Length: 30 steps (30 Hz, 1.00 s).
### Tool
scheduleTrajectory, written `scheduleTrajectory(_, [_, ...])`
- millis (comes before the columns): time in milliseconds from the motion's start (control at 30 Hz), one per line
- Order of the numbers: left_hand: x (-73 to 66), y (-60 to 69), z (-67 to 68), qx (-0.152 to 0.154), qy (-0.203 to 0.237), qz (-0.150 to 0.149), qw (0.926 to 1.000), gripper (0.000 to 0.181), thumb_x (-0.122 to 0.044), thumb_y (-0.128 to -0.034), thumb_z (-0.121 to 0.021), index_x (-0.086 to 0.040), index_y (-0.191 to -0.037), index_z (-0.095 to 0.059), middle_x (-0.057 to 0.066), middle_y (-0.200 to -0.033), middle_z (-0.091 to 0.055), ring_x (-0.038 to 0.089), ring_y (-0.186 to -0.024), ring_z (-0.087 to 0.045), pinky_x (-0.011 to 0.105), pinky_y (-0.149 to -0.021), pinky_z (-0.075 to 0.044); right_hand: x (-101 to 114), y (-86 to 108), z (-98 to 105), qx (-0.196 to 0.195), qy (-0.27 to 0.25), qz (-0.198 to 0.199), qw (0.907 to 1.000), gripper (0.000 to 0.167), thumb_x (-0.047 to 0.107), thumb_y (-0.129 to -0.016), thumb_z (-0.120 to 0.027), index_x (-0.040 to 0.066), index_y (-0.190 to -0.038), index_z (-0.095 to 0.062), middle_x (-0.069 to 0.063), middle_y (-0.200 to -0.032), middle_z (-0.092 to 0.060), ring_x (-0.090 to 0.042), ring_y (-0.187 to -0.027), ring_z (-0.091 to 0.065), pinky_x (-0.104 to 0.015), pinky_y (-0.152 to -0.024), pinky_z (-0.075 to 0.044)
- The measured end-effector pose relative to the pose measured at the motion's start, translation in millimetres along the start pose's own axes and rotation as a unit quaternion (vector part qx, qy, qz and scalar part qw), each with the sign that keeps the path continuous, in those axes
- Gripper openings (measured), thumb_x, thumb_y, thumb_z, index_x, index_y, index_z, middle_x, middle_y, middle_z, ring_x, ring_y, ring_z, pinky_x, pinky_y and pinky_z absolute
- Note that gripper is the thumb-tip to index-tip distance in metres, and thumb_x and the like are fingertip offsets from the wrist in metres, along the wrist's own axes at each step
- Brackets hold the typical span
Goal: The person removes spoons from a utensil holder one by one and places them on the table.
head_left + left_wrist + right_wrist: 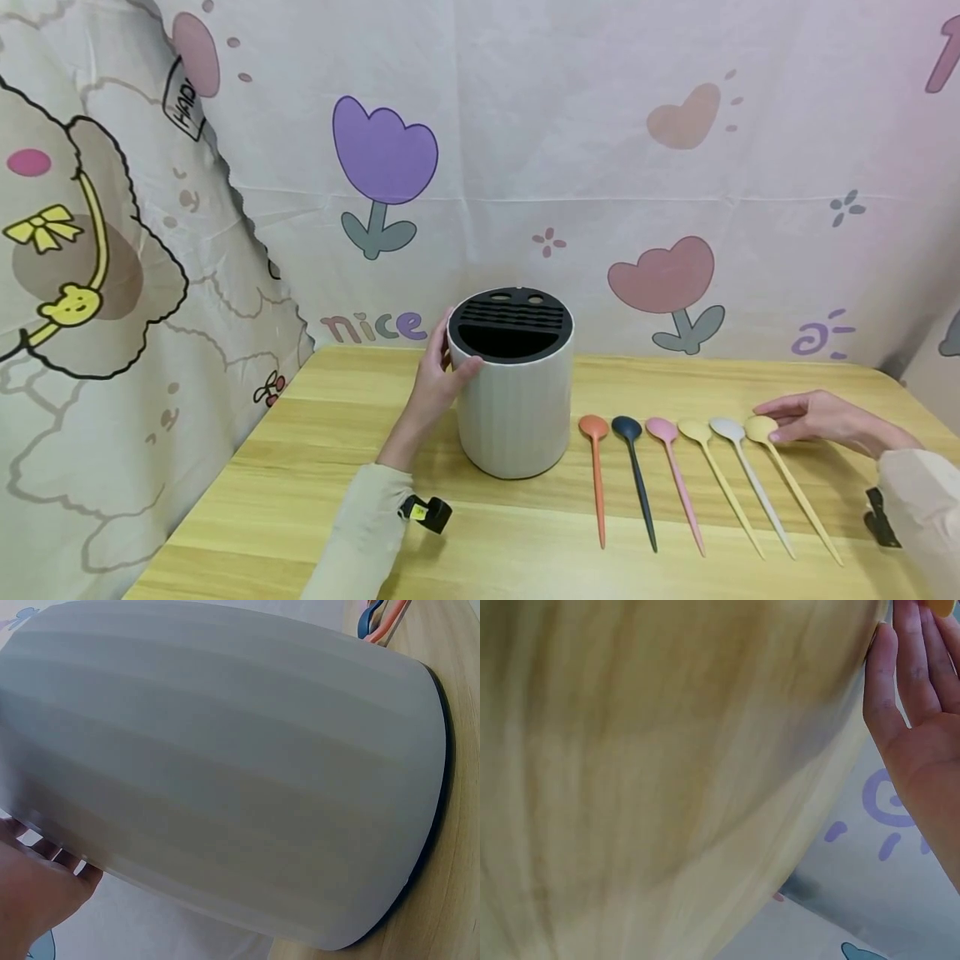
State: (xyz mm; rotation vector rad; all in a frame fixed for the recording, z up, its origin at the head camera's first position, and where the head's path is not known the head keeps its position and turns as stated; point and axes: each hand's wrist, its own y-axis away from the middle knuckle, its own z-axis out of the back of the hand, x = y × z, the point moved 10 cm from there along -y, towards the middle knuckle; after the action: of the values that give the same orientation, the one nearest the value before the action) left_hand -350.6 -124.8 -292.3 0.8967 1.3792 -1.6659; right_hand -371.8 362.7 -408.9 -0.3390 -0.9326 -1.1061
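My left hand [442, 371] holds the left side of a white, ribbed utensil holder [513, 417], thumb near the front of its rim. In the left wrist view the holder's wall [240, 772] fills most of the picture, and the fingers [75, 866] lie along it. My right hand [821, 417] is at the bowl of the rightmost pale yellow spoon [795, 483], its thumb touching the bowl's edge. In the right wrist view that hand [930, 742] has fairly straight fingers, with a bit of yellow [941, 607] beside them.
Left of that spoon lie an orange spoon [597, 483], a dark blue one [640, 483], a pink one [681, 483], another yellow one [723, 483] and a whitish one [757, 483]. The holder's black top [512, 315] has slots and a wide opening. Behind the wooden table [300, 500] hangs a printed cloth [525, 125].
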Motion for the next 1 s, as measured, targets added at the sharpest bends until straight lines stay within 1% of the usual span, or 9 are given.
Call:
scheduleTrajectory(133, [-0.5, 0.0, -1.3, 0.002, 0.002, 0.000, 1.0000, 0.121, -0.078, -0.0679, -0.064, -0.007, -0.154, -0.018, 0.012, -0.157, -0.022, 0.033, -0.140, -0.026, 0.055, -0.111, -0.024, -2.6, 2.7, -0.6, -0.001, -0.011, -0.001, 0.9999, 0.056, 0.004, -0.086, -0.070, -0.023, -0.126, -0.042, -0.041, -0.123, -0.049, 0.001, -0.093, -0.059, -0.020, -0.080, -0.052])
scheduleTrajectory(300, [-1.2, -0.2, -2.5, 0.003, 0.006, -0.001, 1.0000, 0.122, -0.079, -0.0668, -0.064, -0.006, -0.154, -0.018, 0.012, -0.157, -0.022, 0.033, -0.141, -0.025, 0.055, -0.111, -0.023, -2.9, 5.9, -2.5, 0.002, -0.023, 0.004, 0.9997, 0.060, 0.003, -0.088, -0.067, -0.026, -0.128, -0.034, -0.041, -0.124, -0.048, 0.007, -0.095, -0.057, -0.020, -0.080, -0.052])
scheduleTrajectory(433, [-2.2, -1.8, -2.7, 0.003, 0.008, -0.003, 1.0000, 0.125, -0.081, -0.0653, -0.064, -0.005, -0.154, -0.018, 0.013, -0.157, -0.023, 0.034, -0.140, -0.026, 0.055, -0.111, -0.022, 0.3, 7.9, -3.5, 0.008, -0.028, 0.012, 0.9995, 0.061, 0.004, -0.091, -0.064, -0.026, -0.131, -0.030, -0.039, -0.127, -0.048, 0.007, -0.098, -0.057, -0.019, -0.082, -0.050])
scheduleTrajectory(500, [-2.4, -2.8, -2.2, 0.001, 0.008, -0.003, 1.0000, 0.125, -0.081, -0.0646, -0.064, -0.006, -0.154, -0.019, 0.013, -0.156, -0.024, 0.034, -0.140, -0.027, 0.055, -0.111, -0.023, 1.5, 8.8, -3.8, 0.004, -0.021, 0.013, 0.9997, 0.061, 0.007, -0.093, -0.062, -0.025, -0.133, -0.029, -0.039, -0.130, -0.046, 0.008, -0.100, -0.055, -0.018, -0.083, -0.049])
scheduleTrajectory(633, [0.0, -3.4, -2.5, 0.001, 0.012, 0.001, 0.9999, 0.124, -0.080, -0.0646, -0.065, -0.007, -0.154, -0.019, 0.012, -0.157, -0.024, 0.034, -0.140, -0.026, 0.054, -0.111, -0.023, 2.1, 11.8, -6.6, 0.004, -0.017, 0.008, 0.9998, 0.060, 0.013, -0.097, -0.056, -0.022, -0.137, -0.028, -0.040, -0.136, -0.038, 0.013, -0.101, -0.050, -0.018, -0.084, -0.048])
scheduleTrajectory(700, [0.7, -2.8, -3.4, 0.004, 0.018, 0.000, 0.9998, 0.123, -0.079, -0.0654, -0.066, -0.007, -0.154, -0.019, 0.013, -0.157, -0.023, 0.034, -0.141, -0.025, 0.054, -0.112, -0.021, 0.6, 14.0, -8.6, 0.009, -0.024, -0.004, 0.9997, 0.059, 0.016, -0.101, -0.051, -0.021, -0.139, -0.026, -0.040, -0.140, -0.033, 0.016, -0.101, -0.047, -0.019, -0.084, -0.048])
scheduleTrajectory(867, [1.2, -2.4, -1.8, 0.005, 0.016, 0.001, 0.9999, 0.124, -0.080, -0.0646, -0.065, -0.007, -0.154, -0.019, 0.013, -0.156, -0.024, 0.033, -0.141, -0.024, 0.055, -0.112, -0.021, 2.5, 17.9, -18.7, 0.048, -0.058, -0.010, 0.9972, 0.058, 0.019, -0.105, -0.040, -0.018, -0.144, -0.017, -0.040, -0.146, -0.018, 0.018, -0.105, -0.043, -0.018, -0.086, -0.047])
scheduleTrajectory(933, [1.5, -3.3, -1.1, 0.017, 0.008, 0.005, 0.9998, 0.127, -0.081, -0.0627, -0.066, -0.007, -0.154, -0.017, 0.012, -0.157, -0.022, 0.032, -0.142, -0.023, 0.054, -0.113, -0.020, 5.6, 18.6, -22.2, 0.054, -0.065, -0.005, 0.9964, 0.059, 0.018, -0.105, -0.040, -0.018, -0.144, -0.014, -0.041, -0.146, -0.015, 0.018, -0.106, -0.043, -0.018, -0.086, -0.046])
scheduleTrajectory(1000, [1.8, -4.4, -0.5, 0.044, -0.011, 0.008, 0.9989, 0.132, -0.083, -0.0603, -0.065, -0.007, -0.155, -0.013, 0.012, -0.159, -0.017, 0.031, -0.143, -0.018, 0.052, -0.114, -0.016, 8.9, 20.0, -23.0, 0.046, -0.057, -0.001, 0.9973, 0.060, 0.018, -0.104, -0.040, -0.018, -0.145, -0.014, -0.041, -0.146, -0.016, 0.016, -0.107, -0.043, -0.018, -0.087, -0.046])
